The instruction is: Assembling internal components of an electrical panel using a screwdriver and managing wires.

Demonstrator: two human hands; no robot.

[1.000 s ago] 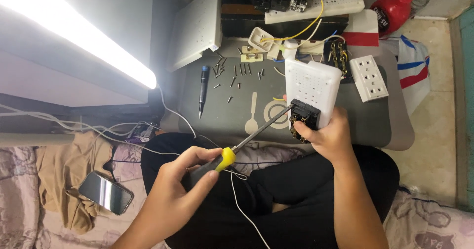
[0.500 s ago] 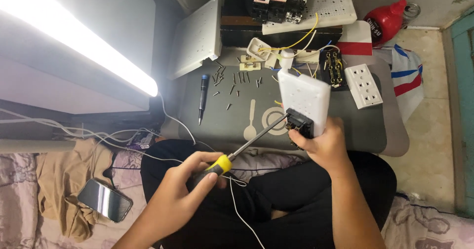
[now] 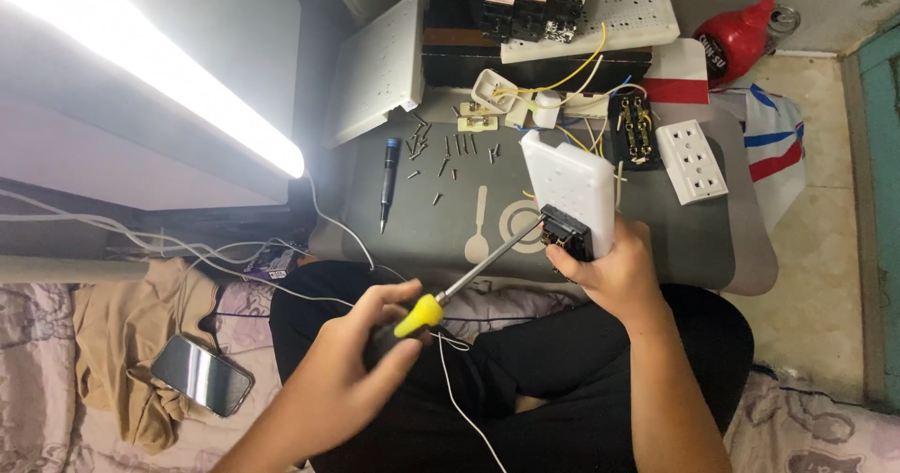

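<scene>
Socket plate, white with a black module on its near end, stands tilted above the near edge of the grey table, clasped from below by the right hand; its fingers curl shut around the plate's lower end, thumb pressed beside the black module. A screwdriver with a yellow and black handle runs from the left hand up to that module, its tip touching it. The left hand's fingers close around the handle, thumb and forefinger pinching near the yellow collar. Beyond the plate on the table lie loose screws, a dark pen-shaped tool and a second white socket. Left of the person's lap, a phone rests on the bedding.
</scene>
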